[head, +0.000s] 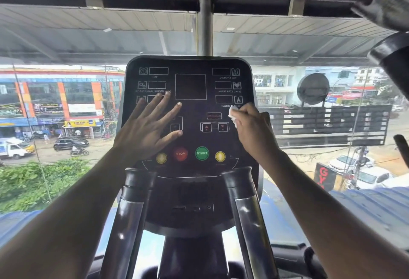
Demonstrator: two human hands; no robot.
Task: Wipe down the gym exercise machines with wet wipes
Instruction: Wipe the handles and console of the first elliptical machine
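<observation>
Centre frame, the black console (190,110) of the exercise machine fills the view. The left hand (147,127) lies flat on its left half, fingers (162,104) straight and spread apart. On the right side, the right hand (254,128) pinches a white wet wipe (233,115), fingers curled around it, pressing it to the panel just below the calorie readout. Lower down sit the red STOP button (180,153) and green START button (201,153), with two grey handlebars (245,199) rising at the bottom.

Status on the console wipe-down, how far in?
Done: nothing provably clean yet. In hand: right hand pinches a white wipe on the console near the calorie readout; left hand lies flat on the panel. Left: buttons, both handlebars.
</observation>
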